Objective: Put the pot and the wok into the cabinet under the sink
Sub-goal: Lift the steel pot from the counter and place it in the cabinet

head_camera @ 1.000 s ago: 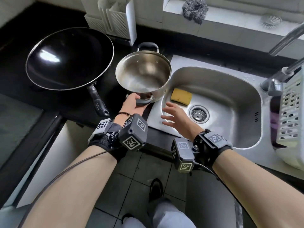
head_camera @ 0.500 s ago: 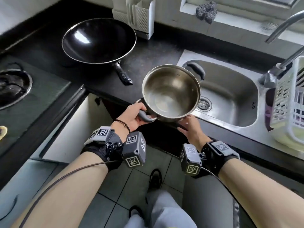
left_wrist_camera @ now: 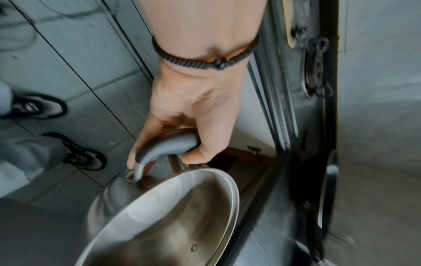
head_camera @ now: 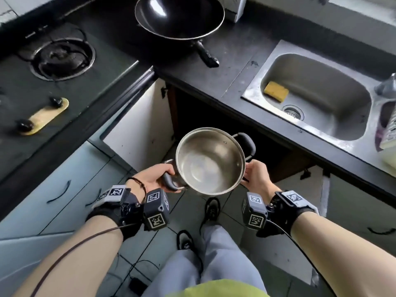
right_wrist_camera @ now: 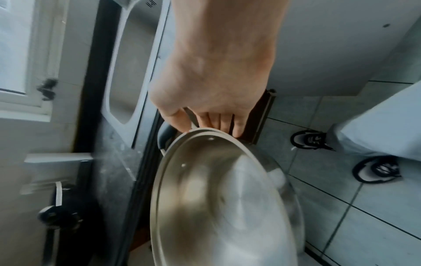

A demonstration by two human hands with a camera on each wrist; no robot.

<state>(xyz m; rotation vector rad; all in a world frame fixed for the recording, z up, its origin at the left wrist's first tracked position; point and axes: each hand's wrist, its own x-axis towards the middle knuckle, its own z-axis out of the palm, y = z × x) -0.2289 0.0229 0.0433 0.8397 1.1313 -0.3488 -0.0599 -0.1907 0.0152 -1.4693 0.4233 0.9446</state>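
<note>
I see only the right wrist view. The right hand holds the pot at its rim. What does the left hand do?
Observer: The left hand grips the pot's dark handle, fingers curled round it.
Operator: Is the cabinet open already?
Observer: Yes. Its left door stands open, and the pot hangs in front of the dark cabinet, not yet inside.
Operator: And the wok?
Observer: The wok sits on the counter, with no hand on it.
</note>
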